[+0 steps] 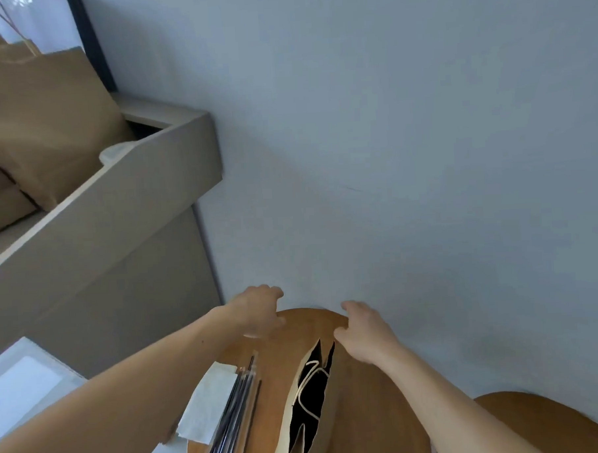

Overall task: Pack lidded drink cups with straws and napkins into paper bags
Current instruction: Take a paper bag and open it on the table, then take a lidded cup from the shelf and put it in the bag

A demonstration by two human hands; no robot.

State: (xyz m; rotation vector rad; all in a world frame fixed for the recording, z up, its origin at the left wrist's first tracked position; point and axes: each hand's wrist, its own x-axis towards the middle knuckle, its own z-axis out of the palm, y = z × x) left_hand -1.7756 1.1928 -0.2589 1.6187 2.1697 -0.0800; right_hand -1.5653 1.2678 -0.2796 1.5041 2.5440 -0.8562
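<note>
One open paper bag (330, 413) is standing lower centre on the round bench (367, 411). One napkin pile (209, 401) and one straw bundle (237, 410) are lying to its left. Left hand (260, 310) and right hand (360, 329) are hovering above the bench, both grips loosely apart and holding nothing.

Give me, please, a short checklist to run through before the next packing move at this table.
1. Is the paper bag open-mouthed on the table: ok.
2. Is the bag's inside free: cannot tell, it is dark.
3. Are the straws within reach, left of the bag: ok.
4. Are the napkins beside the straws: ok.
5. Is a lidded cup at hand: not ok, none in view.
6. Are the left hand and right hand free: ok, fingers hold nothing.
</note>
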